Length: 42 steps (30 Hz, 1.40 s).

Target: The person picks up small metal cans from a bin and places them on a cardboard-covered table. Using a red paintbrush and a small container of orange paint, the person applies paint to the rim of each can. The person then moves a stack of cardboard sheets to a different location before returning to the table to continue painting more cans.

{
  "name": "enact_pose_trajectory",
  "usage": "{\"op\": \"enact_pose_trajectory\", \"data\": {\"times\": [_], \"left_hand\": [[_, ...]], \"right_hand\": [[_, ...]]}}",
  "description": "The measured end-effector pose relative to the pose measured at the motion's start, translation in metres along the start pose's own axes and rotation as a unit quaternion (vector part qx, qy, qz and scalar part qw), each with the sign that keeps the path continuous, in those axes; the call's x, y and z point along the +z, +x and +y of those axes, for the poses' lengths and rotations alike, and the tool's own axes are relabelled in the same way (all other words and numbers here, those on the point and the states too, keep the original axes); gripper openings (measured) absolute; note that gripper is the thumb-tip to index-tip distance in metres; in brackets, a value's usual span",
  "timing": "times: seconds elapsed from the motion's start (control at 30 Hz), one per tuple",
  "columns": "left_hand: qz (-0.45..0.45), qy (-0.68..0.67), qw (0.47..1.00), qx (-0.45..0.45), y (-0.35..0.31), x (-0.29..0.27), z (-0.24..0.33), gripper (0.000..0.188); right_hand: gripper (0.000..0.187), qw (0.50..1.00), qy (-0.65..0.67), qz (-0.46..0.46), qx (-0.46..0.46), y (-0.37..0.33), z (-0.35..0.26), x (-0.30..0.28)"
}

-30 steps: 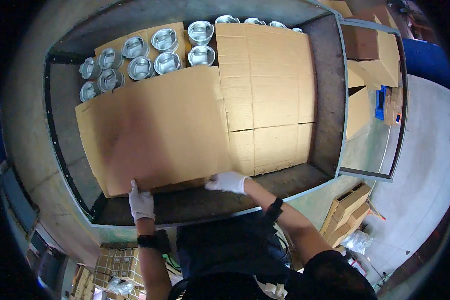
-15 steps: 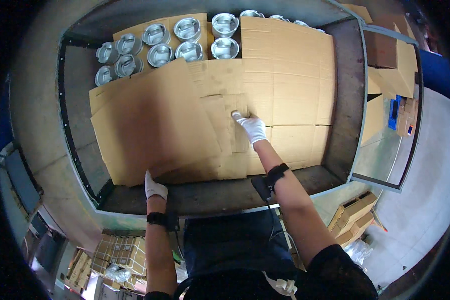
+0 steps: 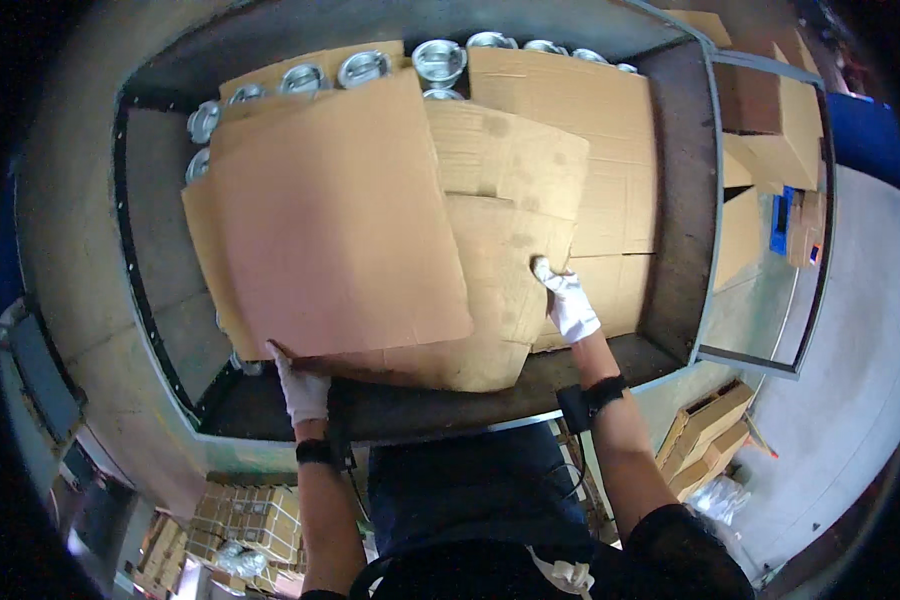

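My left hand (image 3: 300,388), in a white glove, grips the near edge of a large brown cardboard sheet (image 3: 340,220), thumb on top. With my right hand (image 3: 570,308), also gloved, I pinch the right edge of a stained, creased cardboard sheet (image 3: 510,235), which lies partly beneath the first and is tilted up. A further cardboard sheet (image 3: 610,150) lies flat at the right. Silver metal pistons (image 3: 438,63) show along the far side and at the left edge; the raised sheets hide others.
All this lies in a deep metal bin (image 3: 682,180) with dark walls. Open cardboard boxes (image 3: 775,120) stand beyond its right side. On the floor are flattened boxes (image 3: 710,440) at lower right and a wire-caged stack (image 3: 245,520) at lower left.
My right hand has moved right, now holding the stained sheet's edge, which has lifted and shifted. The left sheet has swung round and covers more pistons. Pistons now show at the near left.
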<state>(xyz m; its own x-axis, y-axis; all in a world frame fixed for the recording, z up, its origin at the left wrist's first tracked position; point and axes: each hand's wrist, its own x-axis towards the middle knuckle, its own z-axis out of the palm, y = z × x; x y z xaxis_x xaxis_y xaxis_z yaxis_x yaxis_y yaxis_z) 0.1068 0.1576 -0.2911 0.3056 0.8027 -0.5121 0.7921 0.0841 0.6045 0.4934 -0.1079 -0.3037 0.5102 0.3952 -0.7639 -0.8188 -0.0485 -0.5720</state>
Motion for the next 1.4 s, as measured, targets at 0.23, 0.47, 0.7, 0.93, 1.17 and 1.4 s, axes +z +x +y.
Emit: {"op": "enact_pose_trajectory", "data": {"times": [0.23, 0.47, 0.7, 0.93, 1.17, 1.4], "left_hand": [[-0.027, -0.452, 0.889, -0.065, 0.024, -0.003, 0.101, 0.064], [-0.009, -0.429, 0.903, -0.016, 0.042, -0.003, 0.123, 0.072], [-0.044, -0.409, 0.911, 0.021, 0.046, 0.018, 0.294, 0.064], [-0.224, -0.211, 0.950, 0.048, 0.118, 0.134, 0.312, 0.062], [-0.248, -0.198, 0.944, -0.094, 0.138, 0.204, 0.236, 0.072], [-0.318, -0.356, 0.861, -0.177, 0.102, 0.197, 0.251, 0.069]], "right_hand": [[0.034, 0.990, 0.082, 0.110, -0.018, -0.087, -0.051, -0.001], [0.040, 0.967, 0.160, 0.192, -0.051, -0.144, -0.023, -0.039], [0.057, 0.928, 0.308, 0.207, 0.022, -0.208, -0.030, -0.034], [0.060, 0.908, 0.328, 0.202, 0.167, -0.210, 0.020, -0.061], [0.051, 0.883, -0.350, 0.106, 0.293, -0.194, -0.090, -0.096], [0.055, 0.805, -0.445, 0.372, -0.125, -0.057, -0.122, -0.187]]}}
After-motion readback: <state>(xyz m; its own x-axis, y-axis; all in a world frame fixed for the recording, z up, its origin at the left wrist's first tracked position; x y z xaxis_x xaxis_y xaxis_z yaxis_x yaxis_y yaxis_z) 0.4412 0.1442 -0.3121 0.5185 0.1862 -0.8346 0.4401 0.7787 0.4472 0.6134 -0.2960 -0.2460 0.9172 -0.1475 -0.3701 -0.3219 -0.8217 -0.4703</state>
